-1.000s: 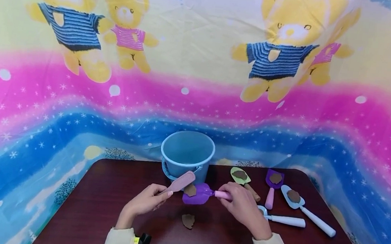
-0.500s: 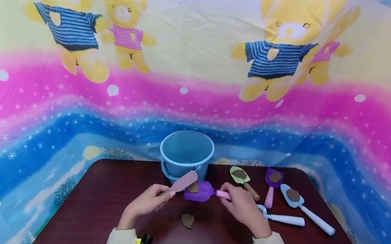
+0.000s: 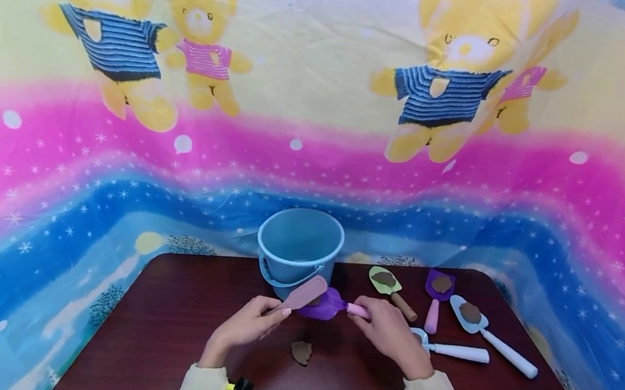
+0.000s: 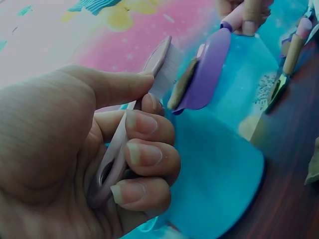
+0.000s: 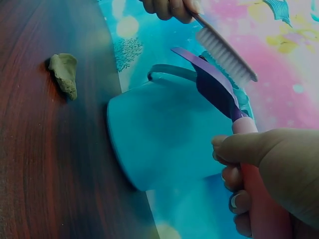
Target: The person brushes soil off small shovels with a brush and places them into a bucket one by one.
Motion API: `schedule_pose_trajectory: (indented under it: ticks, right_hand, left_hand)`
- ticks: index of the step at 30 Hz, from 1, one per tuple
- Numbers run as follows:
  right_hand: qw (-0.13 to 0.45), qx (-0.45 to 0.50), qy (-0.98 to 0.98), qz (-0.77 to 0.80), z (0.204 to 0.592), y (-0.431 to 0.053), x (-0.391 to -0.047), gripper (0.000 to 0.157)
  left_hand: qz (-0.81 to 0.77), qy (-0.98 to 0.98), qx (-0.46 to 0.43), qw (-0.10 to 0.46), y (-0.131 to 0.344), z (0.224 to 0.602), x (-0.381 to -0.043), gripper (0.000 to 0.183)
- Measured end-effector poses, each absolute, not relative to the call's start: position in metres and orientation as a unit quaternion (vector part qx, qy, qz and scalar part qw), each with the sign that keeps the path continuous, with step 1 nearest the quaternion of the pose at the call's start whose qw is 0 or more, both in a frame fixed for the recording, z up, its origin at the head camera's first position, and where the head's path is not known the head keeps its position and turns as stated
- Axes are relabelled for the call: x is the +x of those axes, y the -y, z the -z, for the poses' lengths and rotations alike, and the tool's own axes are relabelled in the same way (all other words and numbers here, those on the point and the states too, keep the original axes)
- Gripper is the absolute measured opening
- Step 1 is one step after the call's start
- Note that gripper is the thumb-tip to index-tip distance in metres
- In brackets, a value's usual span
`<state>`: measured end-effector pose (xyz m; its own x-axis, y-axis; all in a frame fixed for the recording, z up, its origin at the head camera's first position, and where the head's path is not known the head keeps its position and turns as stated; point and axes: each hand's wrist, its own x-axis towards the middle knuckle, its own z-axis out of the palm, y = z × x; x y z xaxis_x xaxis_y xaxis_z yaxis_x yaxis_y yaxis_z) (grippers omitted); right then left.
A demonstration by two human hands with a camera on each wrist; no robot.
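My left hand grips a pink brush by its handle, fingers curled round it. White bristles point toward the purple toy shovel, which my right hand holds by its pink handle. On the shovel's blade lies a brown clay lump, mostly covered by the brush in the head view. Whether the bristles touch the clay I cannot tell. Both tools hover in front of the blue bucket. A flat piece of brown clay lies on the table between my forearms.
At the right of the dark table lie a green shovel, another purple shovel and a pale blue shovel, each bearing clay. A second white-handled shovel is partly behind my right hand. A bear-print cloth hangs behind.
The brush has moved rightward over the shovel's blade and now covers most of the clay there. The shovel has risen slightly and shifted a little right.
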<state>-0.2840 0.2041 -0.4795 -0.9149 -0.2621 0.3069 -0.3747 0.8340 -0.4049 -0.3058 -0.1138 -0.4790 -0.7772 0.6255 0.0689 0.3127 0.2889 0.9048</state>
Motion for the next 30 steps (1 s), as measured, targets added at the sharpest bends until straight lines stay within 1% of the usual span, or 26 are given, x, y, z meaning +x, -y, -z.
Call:
schedule_pose_trajectory:
  ticks: [5,11,15,23,26,30]
  right_hand:
    - [0.118,0.163,0.948,-0.246,0.48,-0.204,-0.284,0.014]
    - [0.123,0.155,0.949,-0.246,0.48,-0.205,-0.284,0.014]
    - [0.125,0.157,0.947,-0.249,0.479,-0.205,-0.283,0.013]
    - [0.154,0.19,0.936,-0.255,0.479,-0.204,-0.282,0.009]
    - [0.164,0.19,0.937,-0.245,0.478,-0.204,-0.282,0.01]
    - [0.167,0.178,0.942,-0.232,0.476,-0.205,-0.281,0.012]
  left_hand:
    - [-0.521,-0.78,0.313,0.148,0.103,0.482,-0.305,0.041]
    - [-0.543,-0.762,0.31,0.169,0.09,0.483,-0.301,0.036]
    - [-0.552,-0.755,0.315,0.161,0.083,0.483,-0.3,0.035]
    - [-0.558,-0.746,0.326,0.163,0.071,0.485,-0.295,0.037]
    - [-0.551,-0.755,0.319,0.158,0.069,0.486,-0.294,0.037]
    - [-0.527,-0.78,0.308,0.135,0.071,0.487,-0.296,0.036]
